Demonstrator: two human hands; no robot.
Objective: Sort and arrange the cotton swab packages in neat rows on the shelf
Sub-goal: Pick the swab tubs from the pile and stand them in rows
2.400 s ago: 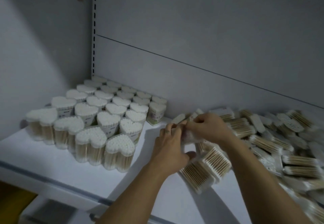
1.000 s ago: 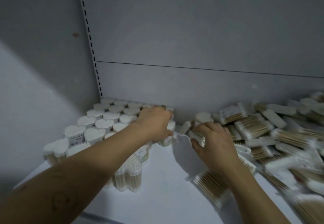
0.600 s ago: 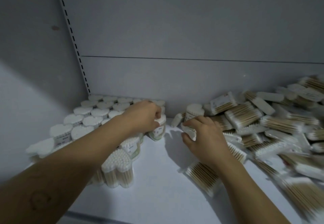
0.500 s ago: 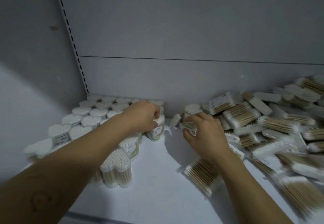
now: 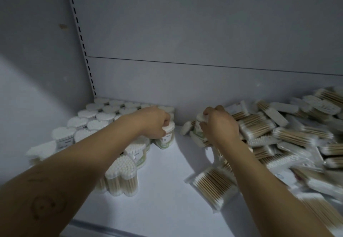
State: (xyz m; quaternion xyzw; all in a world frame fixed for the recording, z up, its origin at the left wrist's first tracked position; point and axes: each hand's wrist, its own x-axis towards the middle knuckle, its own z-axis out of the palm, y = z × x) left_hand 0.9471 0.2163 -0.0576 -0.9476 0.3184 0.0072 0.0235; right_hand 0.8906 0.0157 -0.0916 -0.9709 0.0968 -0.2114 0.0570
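Heart-shaped cotton swab packages (image 5: 89,125) stand upright in rows at the shelf's back left. My left hand (image 5: 154,121) grips the top of one upright package (image 5: 168,136) at the right end of those rows. My right hand (image 5: 219,125) grips another heart-shaped package (image 5: 199,120), tilted, at the left edge of a loose heap of packages (image 5: 287,136) lying on their sides. My forearms hide part of the rows and of the heap.
The white shelf (image 5: 167,171) shows a bare strip between rows and heap. A flat package (image 5: 211,184) lies near my right forearm. The back wall (image 5: 204,80) and left side wall (image 5: 37,69) close the shelf in. A perforated upright (image 5: 81,38) runs down the corner.
My left hand carried a package from the heap to the right end of the rows and still holds it there. My right hand took hold of another package and lifted it slightly.
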